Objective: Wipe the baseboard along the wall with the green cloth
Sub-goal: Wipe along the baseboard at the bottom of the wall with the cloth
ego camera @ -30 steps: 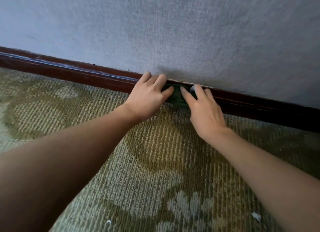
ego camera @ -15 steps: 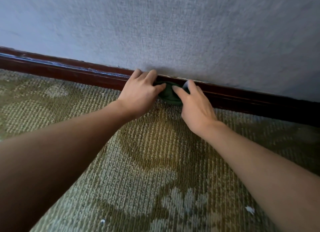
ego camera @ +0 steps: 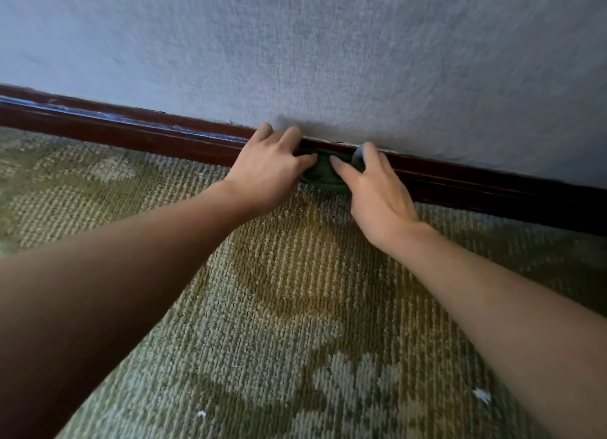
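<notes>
Most of the green cloth point(ego camera: 323, 176) was hidden beneath the fingers of both hands. A dark baseboard point(ego camera: 147, 136) was seen between grey wall point(ego camera: 328, 51) and patterned carpet point(ego camera: 295, 307). The cloth was pressed against the baseboard, gripped between left hand point(ego camera: 267, 172) and right hand point(ego camera: 377, 192), fingers curled over it.

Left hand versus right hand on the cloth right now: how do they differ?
The left hand sits over the cloth's left end, fingertips touching the wall; the right hand covers its right end, lower on the baseboard. The left hand's fingers curl; the right hand's lie straighter. Both press the green cloth against the baseboard.
</notes>
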The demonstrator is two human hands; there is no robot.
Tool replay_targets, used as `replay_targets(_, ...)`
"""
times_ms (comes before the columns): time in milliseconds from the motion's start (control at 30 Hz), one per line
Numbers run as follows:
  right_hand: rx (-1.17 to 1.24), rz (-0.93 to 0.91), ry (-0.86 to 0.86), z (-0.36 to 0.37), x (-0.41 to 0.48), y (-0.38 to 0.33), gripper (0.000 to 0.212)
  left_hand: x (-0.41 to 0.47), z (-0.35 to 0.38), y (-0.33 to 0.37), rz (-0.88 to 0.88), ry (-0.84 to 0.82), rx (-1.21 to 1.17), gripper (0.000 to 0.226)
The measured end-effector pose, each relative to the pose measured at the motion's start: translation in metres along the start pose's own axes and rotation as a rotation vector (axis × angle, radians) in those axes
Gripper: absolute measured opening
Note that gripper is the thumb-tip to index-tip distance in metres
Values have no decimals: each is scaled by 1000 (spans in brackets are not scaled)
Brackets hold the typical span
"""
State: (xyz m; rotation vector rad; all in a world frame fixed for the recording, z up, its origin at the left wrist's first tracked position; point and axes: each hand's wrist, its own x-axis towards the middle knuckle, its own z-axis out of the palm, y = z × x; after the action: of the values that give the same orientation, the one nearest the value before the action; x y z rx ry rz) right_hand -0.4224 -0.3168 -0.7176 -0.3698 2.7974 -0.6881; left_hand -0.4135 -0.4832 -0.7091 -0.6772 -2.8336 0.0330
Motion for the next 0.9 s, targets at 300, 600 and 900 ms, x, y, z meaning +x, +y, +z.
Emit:
replay_targets(300,-14,12,-18,10,-10,-3,33,-10,-1,2,67,-26,45,16)
replay_targets(600,-135,-64,103,5,1,-11,38,-7,-5,-9,55,123,109,27)
replay_targets(900,-20,-22,27,9,5,-10,38,-6,-1,-6,-21,25,0,21)
